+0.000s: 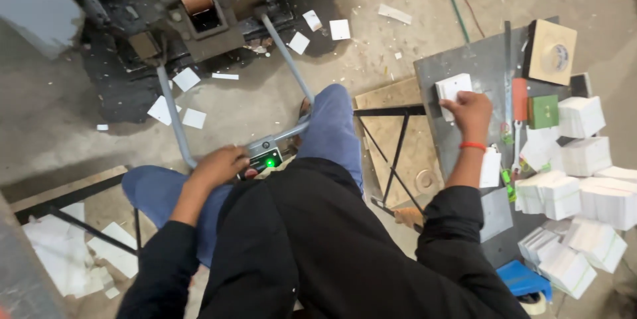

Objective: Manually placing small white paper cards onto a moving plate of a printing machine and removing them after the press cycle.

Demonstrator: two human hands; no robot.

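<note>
My left hand (222,165) rests on a small grey control box (264,155) with a lit green light, fixed to a bent grey metal bar (174,110) in front of my knees. My right hand (468,108), with an orange band at the wrist, grips a small stack of white cards (453,89) on the grey metal table (464,60) to my right. I sit with blue trousers and black sleeves, facing a dark machine (199,14) on the floor.
Several stacks of white cards (584,180) crowd the table's right side, with a green block (543,111), a red tool (519,99) and a tape roll on a board (552,52). Loose white cards (186,80) litter the concrete floor. A wooden board (391,133) lies below the table.
</note>
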